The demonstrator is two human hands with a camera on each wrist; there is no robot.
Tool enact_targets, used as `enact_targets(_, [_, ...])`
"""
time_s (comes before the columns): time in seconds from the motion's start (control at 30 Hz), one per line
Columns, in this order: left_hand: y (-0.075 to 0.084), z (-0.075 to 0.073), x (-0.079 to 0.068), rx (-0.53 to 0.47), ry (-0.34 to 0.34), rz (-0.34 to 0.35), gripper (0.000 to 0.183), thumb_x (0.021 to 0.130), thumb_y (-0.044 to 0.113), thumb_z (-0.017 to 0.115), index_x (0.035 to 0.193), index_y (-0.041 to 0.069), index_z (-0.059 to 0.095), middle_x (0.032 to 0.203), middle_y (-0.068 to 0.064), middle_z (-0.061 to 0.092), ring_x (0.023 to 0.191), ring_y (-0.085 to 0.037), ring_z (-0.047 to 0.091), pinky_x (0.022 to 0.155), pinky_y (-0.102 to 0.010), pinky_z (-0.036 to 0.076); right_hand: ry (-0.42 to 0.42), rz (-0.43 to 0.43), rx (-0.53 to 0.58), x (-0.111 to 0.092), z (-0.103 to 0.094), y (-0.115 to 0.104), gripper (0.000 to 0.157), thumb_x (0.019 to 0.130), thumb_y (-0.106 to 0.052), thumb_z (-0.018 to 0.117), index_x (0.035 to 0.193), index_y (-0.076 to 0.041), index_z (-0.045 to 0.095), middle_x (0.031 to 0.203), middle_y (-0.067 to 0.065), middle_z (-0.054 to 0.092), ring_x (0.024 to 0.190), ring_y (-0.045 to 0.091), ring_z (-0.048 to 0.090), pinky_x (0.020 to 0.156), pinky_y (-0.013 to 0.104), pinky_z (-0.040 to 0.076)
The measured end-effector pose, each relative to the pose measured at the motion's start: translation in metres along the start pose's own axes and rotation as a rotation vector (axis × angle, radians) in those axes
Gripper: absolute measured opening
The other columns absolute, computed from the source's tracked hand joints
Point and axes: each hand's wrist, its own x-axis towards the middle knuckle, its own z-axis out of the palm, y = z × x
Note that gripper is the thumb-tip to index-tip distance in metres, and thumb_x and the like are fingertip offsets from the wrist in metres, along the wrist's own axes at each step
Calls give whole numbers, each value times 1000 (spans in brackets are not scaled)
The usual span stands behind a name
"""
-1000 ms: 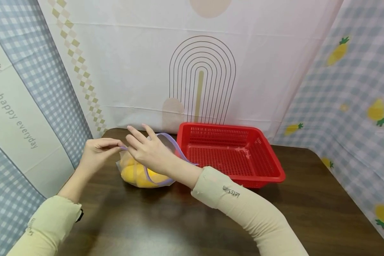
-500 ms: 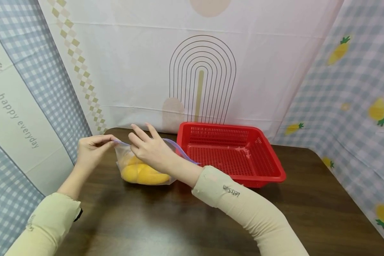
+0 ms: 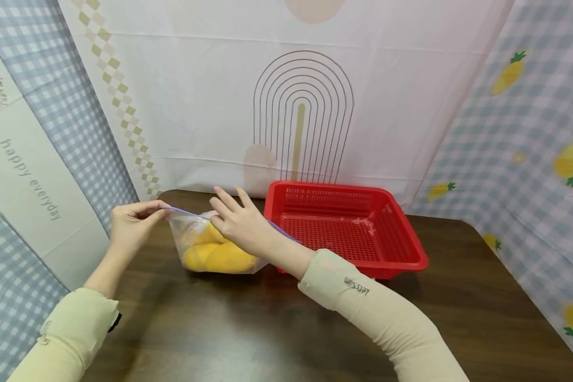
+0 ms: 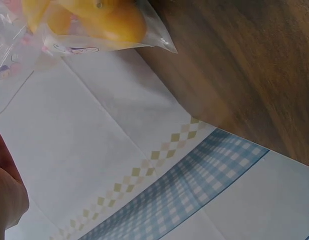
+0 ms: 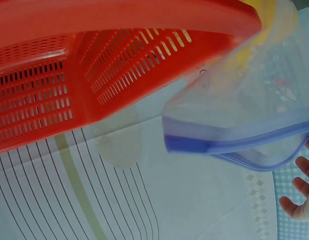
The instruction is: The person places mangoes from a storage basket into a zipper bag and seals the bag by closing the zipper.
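A clear zip bag [image 3: 178, 233] with a purple-blue zip strip stands on the table, several smooth yellow fruit [image 3: 229, 258] inside. My left hand [image 3: 132, 225] pinches the left end of the strip between thumb and fingertips. Farther right along the strip, my right hand [image 3: 241, 223] has its index fingertip at the zip, the other fingers raised and spread; its thumb is hidden in the head view. In the right wrist view, the strip [image 5: 189, 145] still shows a gap between its two edges near the fingers. The left wrist view catches only part of the left hand [image 4: 8, 195].
A red perforated basket [image 3: 339, 233] stands right behind the bag, the strip's right end close to its rim. The dark wooden table [image 3: 229, 329] stretches toward me. A white patterned cloth [image 3: 200, 95] hangs behind, with checked cloths at both sides.
My left hand has drawn the bag's corner left and slightly up. The mouth, wide and rounded before, is now stretched nearly straight. My right hand has slid right along the strip.
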Motion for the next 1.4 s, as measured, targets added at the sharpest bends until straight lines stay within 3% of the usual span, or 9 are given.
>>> enact_targets(0.17, [-3, -2, 1, -79, 2, -20, 15, 76, -21, 62, 78, -9, 71, 68, 16, 70, 59, 3, 65, 57, -10, 51, 27, -1, 14, -2, 0, 1, 23, 92, -4, 48, 83, -17, 65, 112, 4, 61, 124, 24, 51, 101, 44, 43])
enact_targets(0.4, [-3, -5, 0, -29, 12, -50, 22, 78, -18, 63, 78, 2, 73, 68, 20, 68, 58, 5, 64, 55, -11, 51, 13, -3, 17, -8, 0, 3, 19, 92, -6, 51, 88, -17, 66, 115, 5, 63, 123, 24, 52, 99, 44, 43])
enact_targets(0.67, [-6, -9, 2, -197, 16, -76, 46, 78, -25, 55, 76, 17, 73, 68, 13, 70, 57, 2, 65, 53, -13, 52, 57, 3, 13, -17, 3, 11, 12, 91, -13, 57, 88, -17, 68, 109, 4, 63, 118, 24, 55, 97, 42, 44])
enact_targets(0.9, [1, -9, 0, -212, 45, -112, 35, 79, -18, 61, 74, 15, 73, 66, 12, 70, 55, 1, 65, 51, -15, 52, 74, 7, 27, -27, 3, 18, 3, 83, -17, 65, 81, -15, 65, 105, 4, 64, 114, 24, 57, 96, 41, 45])
enact_targets(1.07, [3, -11, 0, -244, 83, -140, 44, 79, -24, 54, 71, 16, 72, 65, 11, 70, 55, 1, 65, 50, -14, 51, 63, -1, 27, -34, 2, 21, 4, 80, -17, 67, 80, -14, 64, 104, 3, 64, 114, 24, 57, 96, 42, 45])
enact_targets(1.23, [-7, -16, 2, -236, 102, -155, 40, 79, -22, 58, 71, 15, 72, 66, 11, 70, 54, 1, 65, 50, -14, 51, 53, -12, 19, -39, 1, 24, 3, 80, -17, 66, 80, -14, 64, 102, 2, 64, 110, 23, 58, 95, 42, 45])
enact_targets(1.4, [-16, -22, 4, -181, 78, -134, 32, 79, -15, 64, 73, 16, 72, 68, 13, 71, 55, 1, 65, 51, -14, 51, 57, -13, 13, -45, -1, 27, 5, 83, -13, 61, 78, -13, 61, 99, 3, 64, 105, 23, 58, 92, 40, 46])
